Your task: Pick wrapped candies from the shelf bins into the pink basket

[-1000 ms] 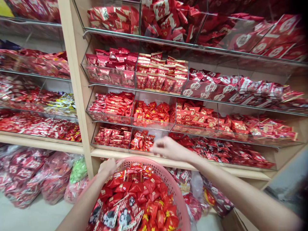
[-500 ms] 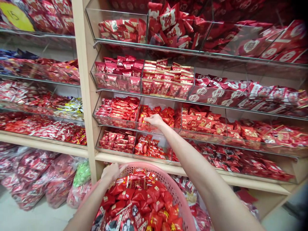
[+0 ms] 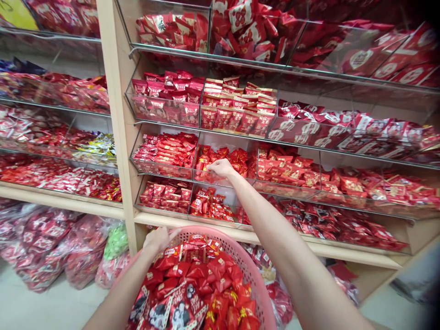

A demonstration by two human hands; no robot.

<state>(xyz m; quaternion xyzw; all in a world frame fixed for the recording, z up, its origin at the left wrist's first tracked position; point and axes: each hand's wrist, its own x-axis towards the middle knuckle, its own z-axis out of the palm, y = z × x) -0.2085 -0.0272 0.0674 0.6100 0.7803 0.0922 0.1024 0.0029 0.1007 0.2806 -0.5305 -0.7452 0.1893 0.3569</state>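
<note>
A pink perforated plastic basket (image 3: 264,288) sits low in front of me, heaped with red candy packets (image 3: 202,279). My left hand (image 3: 158,239) is closed over the basket's far left rim. Ahead, my right hand (image 3: 222,167) reaches into a clear shelf bin with small red packets (image 3: 237,158). Its fingers are curled together, the fingertips against packets at the bin's left side. Whatever lies between those fingers is hidden.
Clear-fronted bins of red packets fill the shelves, with a bin of folded packets (image 3: 172,149) left of my right hand. A wooden upright (image 3: 115,114) divides two shelf units. Plastic bags of packets (image 3: 44,247) stand on the floor at left.
The view has shifted slightly, so the shelves sit a little higher and further left. My right hand stays in the same bin, and my left hand still grips the basket rim.
</note>
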